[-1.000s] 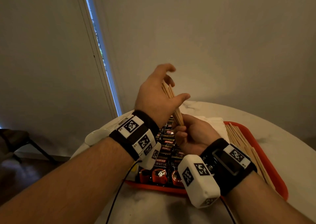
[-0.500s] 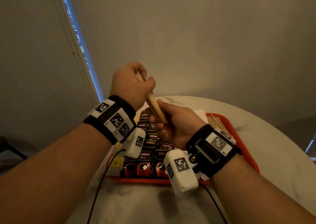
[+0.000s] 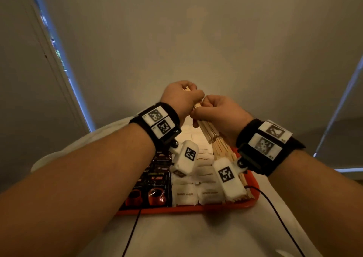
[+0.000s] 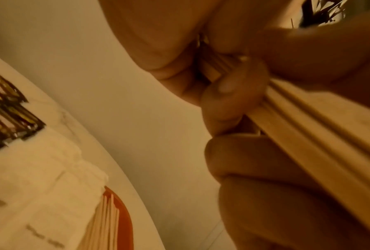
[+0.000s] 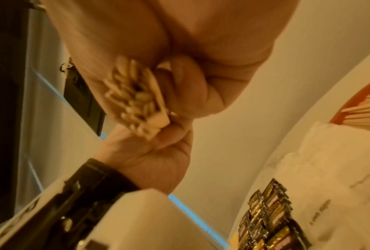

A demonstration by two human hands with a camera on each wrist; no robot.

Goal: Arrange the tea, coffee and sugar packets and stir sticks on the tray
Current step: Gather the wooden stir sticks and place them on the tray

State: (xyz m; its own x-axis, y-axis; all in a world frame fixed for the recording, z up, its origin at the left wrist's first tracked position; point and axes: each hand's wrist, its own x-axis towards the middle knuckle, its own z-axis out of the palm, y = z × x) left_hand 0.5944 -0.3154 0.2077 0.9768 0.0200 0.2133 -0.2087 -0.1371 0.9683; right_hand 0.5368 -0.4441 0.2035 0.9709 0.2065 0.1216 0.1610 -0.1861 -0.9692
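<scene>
Head view: both forearms reach forward from the lower corners and meet above the far half of the red tray (image 3: 176, 209), which sits on the white worktop (image 3: 196, 237). The left hand (image 3: 179, 97) is raised, back of the hand toward the camera, fingers curled into a fist around the upper end of a bundle of wooden stir sticks (image 3: 206, 129). The right hand (image 3: 220, 113) sits just beside it and slightly lower, knuckles up, fingers wrapped round the same bundle lower down; the two hands touch. The bundle slants down and to the right from the hands, its lower end fanning out over the tray's right side.

From the left wrist, the right hand's fingers (image 4: 233, 101) curl over the sticks, which run diagonally toward the lower right of that picture. From the right wrist, the cut ends of the sticks show as a tight cluster clamped between palm and fingers, with the left hand closed beneath them.

On the tray, dark coffee packets (image 3: 157, 178) lie in rows on the left, white sugar packets (image 3: 196, 178) fill the middle, and more loose stir sticks (image 3: 225, 150) lie along the right edge. Each wrist wears a black band with printed markers.
</scene>
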